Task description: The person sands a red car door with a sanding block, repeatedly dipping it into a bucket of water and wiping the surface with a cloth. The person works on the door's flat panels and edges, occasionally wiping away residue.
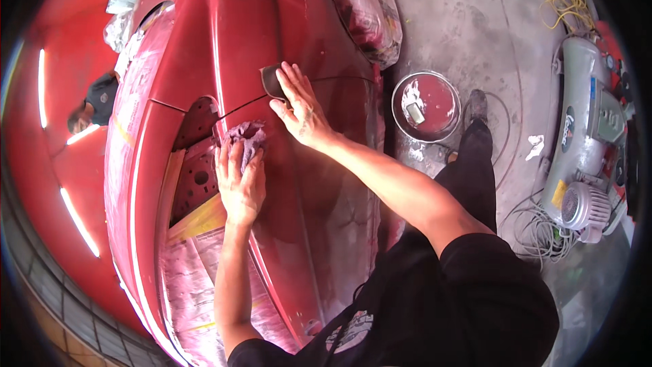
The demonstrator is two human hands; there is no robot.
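Black T-shirt (516,299) — loose short sleeves, right sleeve (468,258) wide at hem, left sleeve (258,352) matching in black. Pale rounded print (351,333) on shirt front. Black trouser leg (477,166), dark greyish shoe (479,104). Forearms bare — left hand (241,187) and right hand (302,112) likewise.

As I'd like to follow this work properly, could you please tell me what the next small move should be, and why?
Probably slide the dark sheet slightly along the red bodywork with the right hand: that hand, fingers extended, partly covers the sheet against the surface, while the left hand holds the purple cloth nearby.
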